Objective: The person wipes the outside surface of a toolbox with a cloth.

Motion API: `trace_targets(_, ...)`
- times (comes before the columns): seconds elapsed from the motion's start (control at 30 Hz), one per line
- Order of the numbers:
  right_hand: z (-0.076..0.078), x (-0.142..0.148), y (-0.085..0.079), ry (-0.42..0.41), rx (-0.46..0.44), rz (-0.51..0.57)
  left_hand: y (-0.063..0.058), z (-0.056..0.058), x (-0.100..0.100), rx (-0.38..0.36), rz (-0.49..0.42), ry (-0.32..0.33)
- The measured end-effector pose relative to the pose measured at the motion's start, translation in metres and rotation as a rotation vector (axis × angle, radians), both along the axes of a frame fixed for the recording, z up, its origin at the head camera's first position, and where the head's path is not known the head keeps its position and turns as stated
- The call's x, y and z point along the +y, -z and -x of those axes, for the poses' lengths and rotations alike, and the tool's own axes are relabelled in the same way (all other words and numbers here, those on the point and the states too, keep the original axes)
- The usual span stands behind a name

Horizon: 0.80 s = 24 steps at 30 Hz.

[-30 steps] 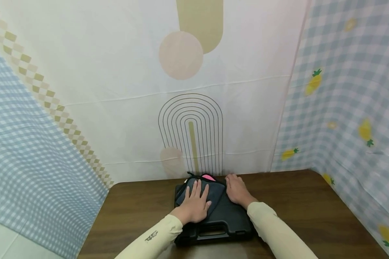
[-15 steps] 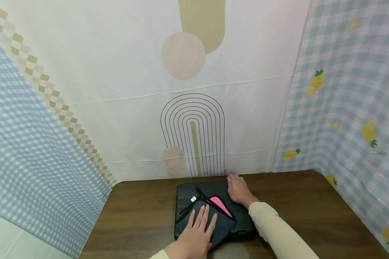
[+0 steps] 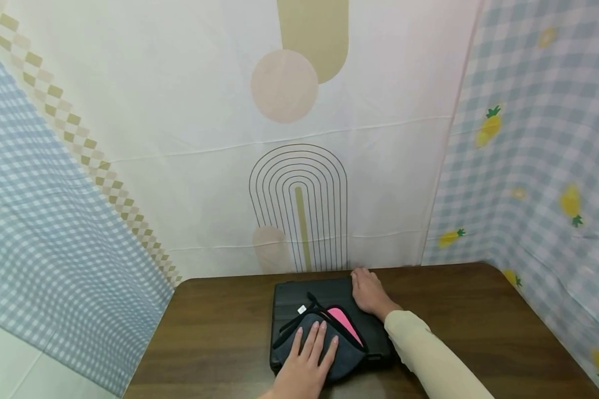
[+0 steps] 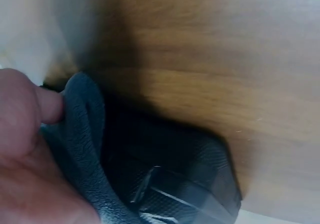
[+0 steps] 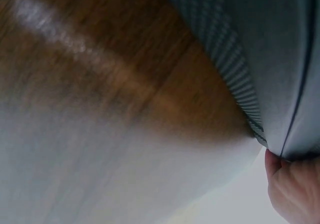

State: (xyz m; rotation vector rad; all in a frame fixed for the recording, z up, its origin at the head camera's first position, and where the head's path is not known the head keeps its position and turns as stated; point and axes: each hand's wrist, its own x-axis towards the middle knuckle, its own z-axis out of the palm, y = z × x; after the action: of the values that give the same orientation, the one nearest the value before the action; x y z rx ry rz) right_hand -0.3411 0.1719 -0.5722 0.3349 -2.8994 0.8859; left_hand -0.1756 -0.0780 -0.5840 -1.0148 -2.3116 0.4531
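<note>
A black hard plastic case (image 3: 289,291) lies on the wooden table. Over its near part lies a soft blue-grey pouch (image 3: 346,360) with black trim, a black strap and a small white tag. Pink shows at the pouch's opening. My left hand (image 3: 304,363) has its fingers spread over the top of the pouch. In the left wrist view the thumb touches the fabric from the other side, so the pouch is pinched. My right hand (image 3: 369,292) grips the case's far right corner. Its curled finger (image 5: 295,189) shows at the case edge in the right wrist view.
The brown wooden table (image 3: 219,321) reaches past the case on both sides. A white patterned cloth (image 3: 204,210) hangs behind it. Checked cloths hang at left (image 3: 45,221) and right (image 3: 529,138), near the table's edges.
My left hand has drawn the pouch toward me across the case, baring the case's far part and covering its handle. More pink shows. My right hand stays at the far right corner.
</note>
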Motion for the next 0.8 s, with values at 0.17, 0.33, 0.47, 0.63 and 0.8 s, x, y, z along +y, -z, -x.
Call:
trace_targets(0.17,0.0,-0.001,-0.002,-0.001,-0.007,0.013,-0.005,-0.004,-0.007,-0.05,-0.008,-0.023)
trace_targets(0.33,-0.001,-0.002,-0.001,-0.001,-0.021,0.024,-0.007,-0.009,-0.024,-0.152,-0.016,-0.066)
trace_targets(0.47,-0.001,-0.001,0.001,-0.009,-0.03,0.024,-0.008,-0.013,-0.042,-0.251,-0.044,-0.131)
trace_targets(0.63,0.0,0.001,0.0,-0.023,-0.025,0.019,-0.011,-0.018,-0.061,-0.364,-0.148,-0.235)
trace_targets(0.8,0.0,0.003,-0.002,-0.032,-0.03,0.024,-0.013,-0.022,-0.074,-0.576,-0.336,-0.324)
